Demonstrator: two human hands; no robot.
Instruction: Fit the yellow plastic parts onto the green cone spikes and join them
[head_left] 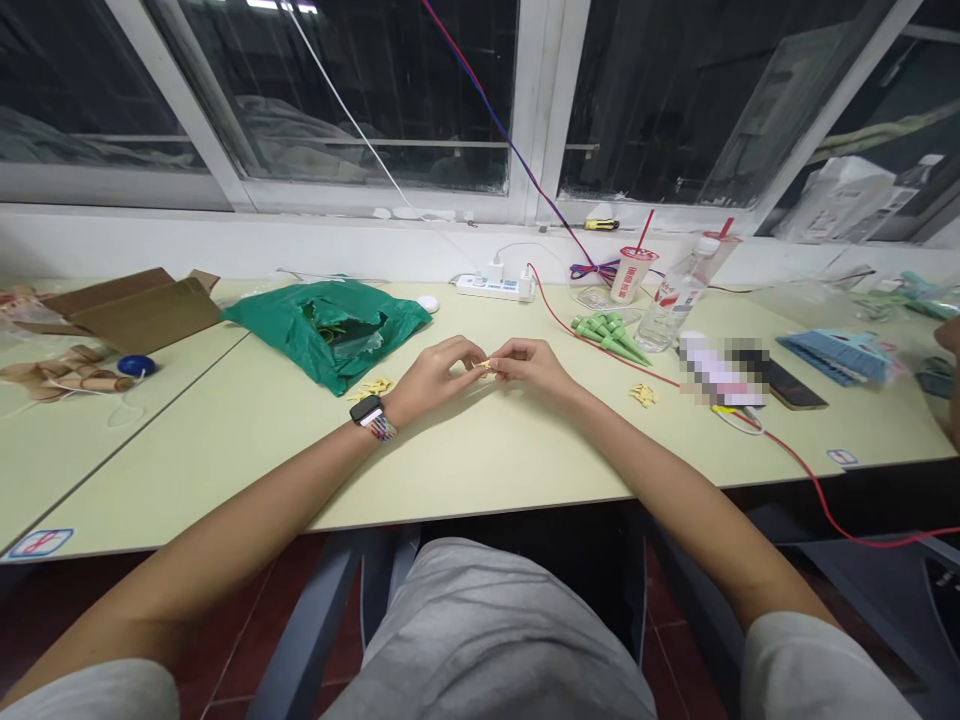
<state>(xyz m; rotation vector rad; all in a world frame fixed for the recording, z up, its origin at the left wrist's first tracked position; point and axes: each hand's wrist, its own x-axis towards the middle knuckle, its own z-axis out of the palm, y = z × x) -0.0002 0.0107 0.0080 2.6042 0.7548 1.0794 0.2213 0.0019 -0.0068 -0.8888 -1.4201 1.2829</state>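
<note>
My left hand [439, 378] and my right hand [529, 365] meet above the pale green table [480, 470], fingertips pinching a small yellow paper piece [486, 366] between them. Most of the piece is hidden by my fingers. Left of my left hand lies a small pile of folded yellow paper [373, 388], and a similar pile [643, 395] lies right of my right hand. Farther forward, beyond my right hand, several green paper cones [607, 335] lie together. A black smartwatch [366, 410] sits on my left wrist.
A crumpled green plastic bag [326, 333] and a cardboard box [131, 310] stand left. A power strip [491, 287], plastic cup [634, 272], water bottle [675, 300], phone [780, 383] and red cable [600, 360] lie ahead. Part of another person's hand [949, 335] shows far right.
</note>
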